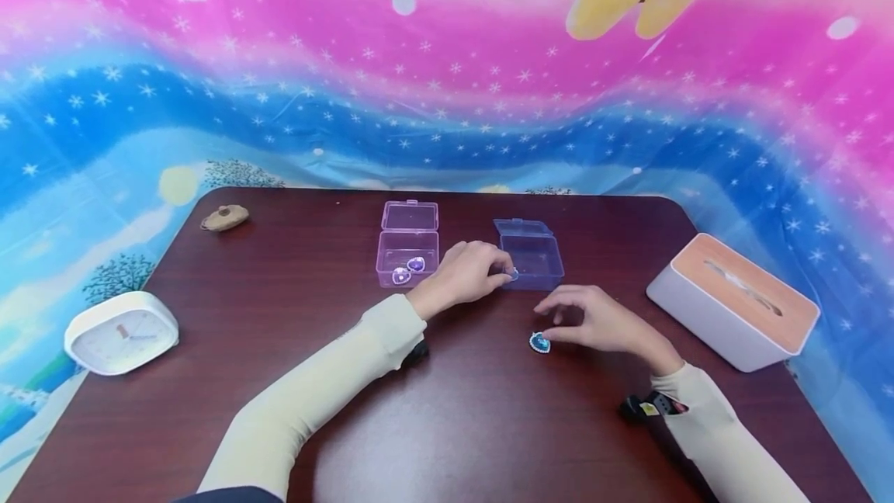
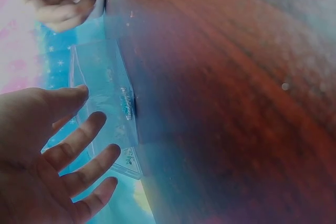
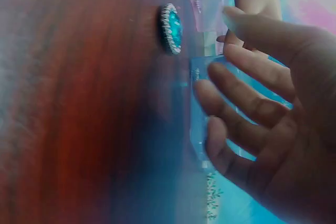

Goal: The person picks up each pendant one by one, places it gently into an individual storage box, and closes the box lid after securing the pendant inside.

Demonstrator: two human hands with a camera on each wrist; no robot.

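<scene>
At the left side of a clear blue plastic box (image 1: 541, 282) hovers my left hand (image 1: 469, 274), fingers loosely bent. A blue gem with a beaded rim (image 2: 127, 103) shows in that box in the left wrist view, just beyond the left fingertips. My right hand (image 1: 601, 320) reaches in over the table in front of the box, its fingers relaxed. Close by its thumb, a second blue gem (image 1: 540, 343), edged with white beads, lies on the table. In the right wrist view this second gem (image 3: 171, 29) stands apart from the fingers (image 3: 212, 100).
Left of the blue box, an open pink box (image 1: 378, 262) holds two purple gems (image 1: 416, 263). A tissue box (image 1: 726, 317) stands at the right, a white clock (image 1: 122, 334) at the left. Near the far left corner lies a small tan object (image 1: 225, 218). Patterned cloth (image 1: 447, 115) hangs behind the table.
</scene>
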